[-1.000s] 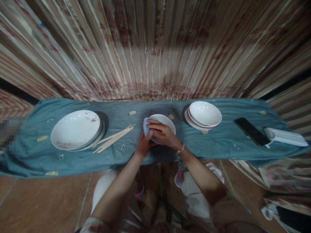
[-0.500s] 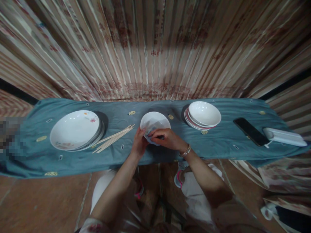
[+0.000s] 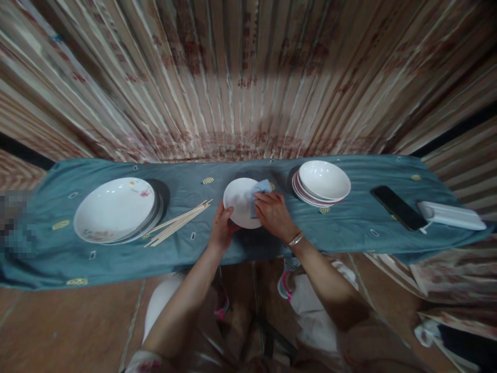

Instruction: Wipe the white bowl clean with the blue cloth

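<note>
Presently, in the head view, which is the only one given, a white bowl (image 3: 237, 199) is found between the two hands. By the left hand (image 3: 222, 225) the bowl is grasped at its near left edge, with the thumb laid over the rim; the other fingers are mostly hidden below, so how firmly the underside is supported cannot be told. In the right hand (image 3: 276, 215) a blue cloth (image 3: 261, 187) is pinched, and it is pressed on the bowl's right side, with one end standing above the rim.

To the right of the right hand, and near it, a stack of bowls (image 3: 324, 180) is placed; farther out on that side a phone (image 3: 398, 208) and a white device (image 3: 452, 215) are seen. To the left of the left hand chopsticks (image 3: 178, 224) are laid, and beyond them a stack of plates (image 3: 114, 210).

It is judged that the bowl could be slipped from the left hand if it were pushed too strongly from the right, since only one edge seems to be gripped. Also, the stack of bowls could be knocked by the right hand, if it were swung outward carelessly.
</note>
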Available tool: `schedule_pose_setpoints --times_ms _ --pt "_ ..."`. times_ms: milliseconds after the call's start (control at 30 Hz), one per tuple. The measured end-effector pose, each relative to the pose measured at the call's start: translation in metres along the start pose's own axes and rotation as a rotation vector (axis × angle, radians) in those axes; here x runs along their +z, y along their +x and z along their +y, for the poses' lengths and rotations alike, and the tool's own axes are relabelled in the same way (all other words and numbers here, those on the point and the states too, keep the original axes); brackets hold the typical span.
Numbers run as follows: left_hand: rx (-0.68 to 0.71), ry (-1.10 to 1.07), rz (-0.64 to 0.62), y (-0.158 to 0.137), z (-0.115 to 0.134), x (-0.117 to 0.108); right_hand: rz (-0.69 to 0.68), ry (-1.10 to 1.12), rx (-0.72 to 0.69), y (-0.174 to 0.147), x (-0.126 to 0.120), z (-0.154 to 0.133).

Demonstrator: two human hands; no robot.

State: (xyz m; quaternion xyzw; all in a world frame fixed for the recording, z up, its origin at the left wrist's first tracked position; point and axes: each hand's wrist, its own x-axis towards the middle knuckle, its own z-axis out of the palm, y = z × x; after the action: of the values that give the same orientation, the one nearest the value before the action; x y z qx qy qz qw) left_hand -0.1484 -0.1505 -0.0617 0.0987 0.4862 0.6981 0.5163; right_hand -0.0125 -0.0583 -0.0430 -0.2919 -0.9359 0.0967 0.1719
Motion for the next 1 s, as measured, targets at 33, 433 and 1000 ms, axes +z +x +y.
schedule_pose_setpoints --times_ms 33,433,1000 --pt "-0.004 0.000 -0.005 -0.001 0.000 0.001 0.005 -0.016 0.000 0.002 0.000 0.000" --pt "-0.044 0.020 -0.006 -0.006 -0.002 0.002 -0.008 0.327 -0.069 0.015 0.017 -0.004" --pt "0.026 0.008 -0.013 -0.004 -0.003 -0.003 -0.349 0.431 -0.090 0.014 -0.004 -0.003"
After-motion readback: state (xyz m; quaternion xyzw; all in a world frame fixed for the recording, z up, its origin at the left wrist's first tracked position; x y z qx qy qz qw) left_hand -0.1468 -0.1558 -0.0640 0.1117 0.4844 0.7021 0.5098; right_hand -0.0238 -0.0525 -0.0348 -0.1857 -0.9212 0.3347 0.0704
